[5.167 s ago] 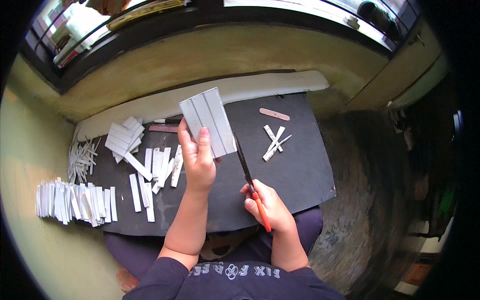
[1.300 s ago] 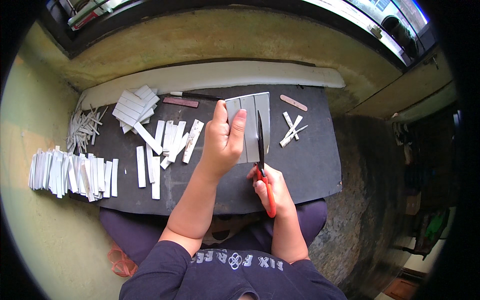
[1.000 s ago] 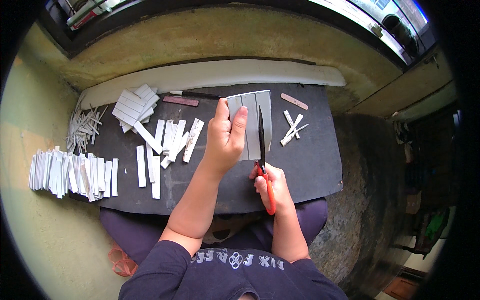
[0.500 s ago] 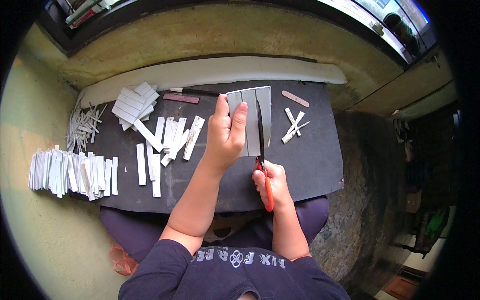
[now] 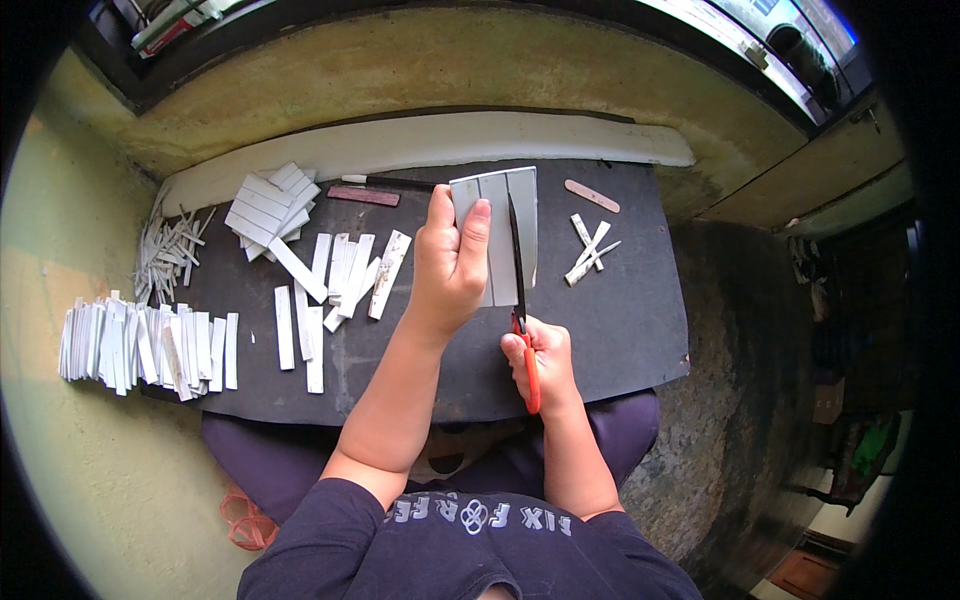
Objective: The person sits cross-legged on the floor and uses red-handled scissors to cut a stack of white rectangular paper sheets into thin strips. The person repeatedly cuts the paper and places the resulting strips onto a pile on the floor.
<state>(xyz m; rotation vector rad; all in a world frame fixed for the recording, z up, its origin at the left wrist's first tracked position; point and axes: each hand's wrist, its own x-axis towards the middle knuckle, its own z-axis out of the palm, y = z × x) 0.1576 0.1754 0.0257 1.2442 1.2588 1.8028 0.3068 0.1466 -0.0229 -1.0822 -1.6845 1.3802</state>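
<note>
A pale grey-white sheet (image 5: 496,245) marked with dark lengthwise lines is gripped upright by my left hand (image 5: 450,260), thumb across its front face. My right hand (image 5: 545,360) is closed around the red handles of a pair of scissors (image 5: 518,260). The dark blades lie along the sheet, over its right part, pointing away from me. Both hands are above the dark board. Left of my left forearm lie several loose white strips (image 5: 350,275), some with dark smudges.
A dark board (image 5: 450,385) lies over my lap. On its left are stacked lined sheets (image 5: 268,205), thin slivers (image 5: 172,255) and a row of strips (image 5: 140,345). At the back are a marker (image 5: 395,182) and a maroon bar (image 5: 363,196). Right are crossed strips (image 5: 592,250) and a pinkish stick (image 5: 592,195).
The sheet, my left hand and the scissors have shifted slightly up and left. The scissor handles look narrower and closer together, and the blades still lie along the sheet.
</note>
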